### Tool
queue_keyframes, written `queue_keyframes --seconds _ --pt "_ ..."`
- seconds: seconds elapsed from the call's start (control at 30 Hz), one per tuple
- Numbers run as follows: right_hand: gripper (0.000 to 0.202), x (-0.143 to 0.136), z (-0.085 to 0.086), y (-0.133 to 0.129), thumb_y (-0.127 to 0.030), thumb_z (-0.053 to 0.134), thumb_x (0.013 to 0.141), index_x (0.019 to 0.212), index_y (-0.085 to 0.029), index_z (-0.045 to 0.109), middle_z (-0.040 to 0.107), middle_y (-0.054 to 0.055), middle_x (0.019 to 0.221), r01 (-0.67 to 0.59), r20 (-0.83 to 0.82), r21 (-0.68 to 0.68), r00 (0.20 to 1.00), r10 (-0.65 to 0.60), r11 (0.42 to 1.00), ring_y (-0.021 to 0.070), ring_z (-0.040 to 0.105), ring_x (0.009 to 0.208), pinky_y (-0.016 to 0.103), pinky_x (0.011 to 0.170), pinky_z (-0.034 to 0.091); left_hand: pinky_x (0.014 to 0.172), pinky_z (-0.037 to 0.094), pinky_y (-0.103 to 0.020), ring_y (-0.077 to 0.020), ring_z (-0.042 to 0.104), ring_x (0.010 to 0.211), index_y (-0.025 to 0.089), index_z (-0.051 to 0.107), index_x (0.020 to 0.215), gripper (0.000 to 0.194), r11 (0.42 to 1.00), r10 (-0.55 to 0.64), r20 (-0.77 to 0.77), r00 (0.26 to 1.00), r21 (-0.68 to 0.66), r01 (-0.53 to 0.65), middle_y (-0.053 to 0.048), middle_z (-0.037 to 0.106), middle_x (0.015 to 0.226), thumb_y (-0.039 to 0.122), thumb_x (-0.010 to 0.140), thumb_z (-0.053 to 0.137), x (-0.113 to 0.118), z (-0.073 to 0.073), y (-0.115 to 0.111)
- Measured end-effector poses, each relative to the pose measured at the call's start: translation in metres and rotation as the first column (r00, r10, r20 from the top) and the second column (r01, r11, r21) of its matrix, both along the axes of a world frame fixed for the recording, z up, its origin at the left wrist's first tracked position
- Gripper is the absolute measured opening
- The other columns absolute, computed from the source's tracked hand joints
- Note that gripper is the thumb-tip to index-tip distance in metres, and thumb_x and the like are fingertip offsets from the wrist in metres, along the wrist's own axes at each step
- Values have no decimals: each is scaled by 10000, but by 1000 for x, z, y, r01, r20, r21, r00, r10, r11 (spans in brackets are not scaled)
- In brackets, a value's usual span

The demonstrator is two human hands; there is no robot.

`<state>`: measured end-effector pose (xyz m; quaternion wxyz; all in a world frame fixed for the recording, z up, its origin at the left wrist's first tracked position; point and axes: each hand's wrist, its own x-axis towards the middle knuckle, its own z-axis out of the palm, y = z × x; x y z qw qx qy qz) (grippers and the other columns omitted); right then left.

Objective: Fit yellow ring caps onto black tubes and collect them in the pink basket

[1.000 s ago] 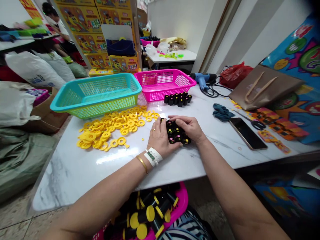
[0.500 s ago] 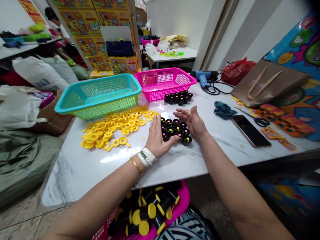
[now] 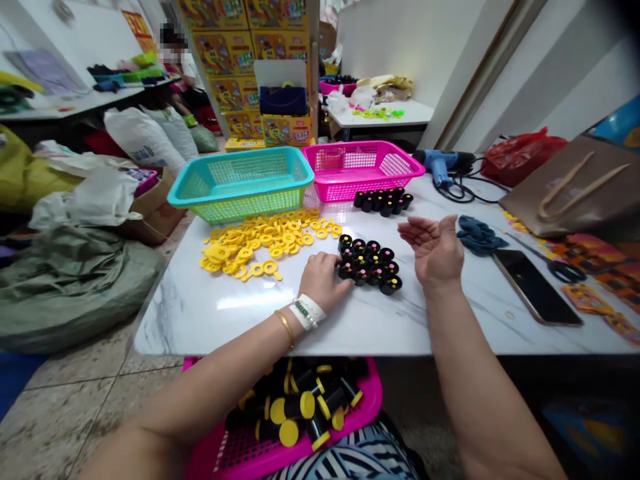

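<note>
Cups [image 3: 374, 273], blk, w/ pink & yel. bits inside: bunched in uneven rows, open tops up, on white marbled tbl [image 3: 390, 327], betw. both hands. At L edge of bunch, L hand [image 3: 323, 285]: fingers bent & close tog., thumb apart from them; tips right at nearest cups, can't tell if clamped on one. Other side, apart from cups, R hand [image 3: 436, 250]: palm bare & facing in, fingers straight & tog., thumb up & apart. L of bunch, loose pile of yel. rings [image 3: 265, 240]. Behind, 2nd cluster of blk pcs [image 3: 384, 201], just in front of pink basket [image 3: 350, 193], w/ teal basket [image 3: 255, 203] beside it. To R: dk cloth [image 3: 479, 235], phone [image 3: 539, 287], scissors [image 3: 565, 271]; blue power tool [image 3: 443, 165] farther back. Below tbl edge, lower pink basket [image 3: 375, 393] holding yel-capped pcs [image 3: 293, 408].
</note>
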<state>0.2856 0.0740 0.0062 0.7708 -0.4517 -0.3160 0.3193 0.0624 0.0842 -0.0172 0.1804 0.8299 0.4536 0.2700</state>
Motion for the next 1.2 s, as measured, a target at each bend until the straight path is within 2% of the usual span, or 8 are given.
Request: queue_keyframes --seconds 0.13,0.27,0.33,0.47,0.67,0.87,1.07,1.2 --pt "405 -14 10 -21 -529 566 879 788 -168 728 713 51 729 110 14 54 994 -111 992 179 701 729 364 815 543 883 469 -416 -253 535 936 182 610 906 214 1000 10 -2 1000 1 -10 -69 593 933 265 726 690 -12 4 -4" --pt "201 -58 13 -82 -327 592 883 833 -210 747 698 38 779 182 163 152 965 -206 971 207 683 749 421 815 538 863 475 -412 -256 528 925 173 617 906 213 1000 -16 -49 999 -11 15 -78 588 936 244 717 684 -41 5 -36" --pt "177 -86 9 -115 -261 578 893 857 -233 749 700 59 833 109 379 68 917 -126 992 244 667 817 453 841 509 867 478 -412 -261 527 946 164 622 949 278 999 -53 -36 998 -10 52 -87 590 970 309 729 710 -53 7 -54" --pt "222 -127 0 -151 -129 607 848 983 -269 713 693 71 929 -260 680 -157 671 296 953 276 642 904 463 808 508 922 478 -418 -264 528 1019 134 589 1146 484 993 -88 35 996 79 85 -113 590 1063 471 807 667 -75 13 -57" --pt "285 -150 1 -154 -68 580 812 998 -246 700 686 105 948 -266 804 -35 565 185 963 292 645 918 491 779 540 997 444 -517 -315 528 1137 107 616 1146 300 974 60 -265 962 227 2 -191 567 1271 179 865 541 -120 21 -25" --pt "161 -168 -27 -138 -100 555 799 851 -220 649 664 49 675 -186 803 327 572 -168 927 194 615 584 320 491 544 925 533 -427 -342 526 1196 101 446 1403 736 880 -37 -333 942 437 189 -171 484 1438 349 749 673 -148 -8 -79" --pt "500 -171 -31 -142 -140 582 807 1305 -139 540 633 190 1222 -328 975 -14 204 85 945 312 619 1062 493 859 569 974 509 -401 -283 535 1176 106 480 1358 498 847 -97 -286 953 479 230 -143 570 1344 64 863 459 -153 -26 -111" --pt "584 -177 -39 -139 -83 518 865 1432 -161 402 657 151 1193 -345 973 -121 142 180 931 278 619 1049 474 879 555 942 522 -441 -280 564 1073 57 517 1215 343 907 -132 -160 978 379 184 -189 621 1164 74 874 485 -140 -20 -108"
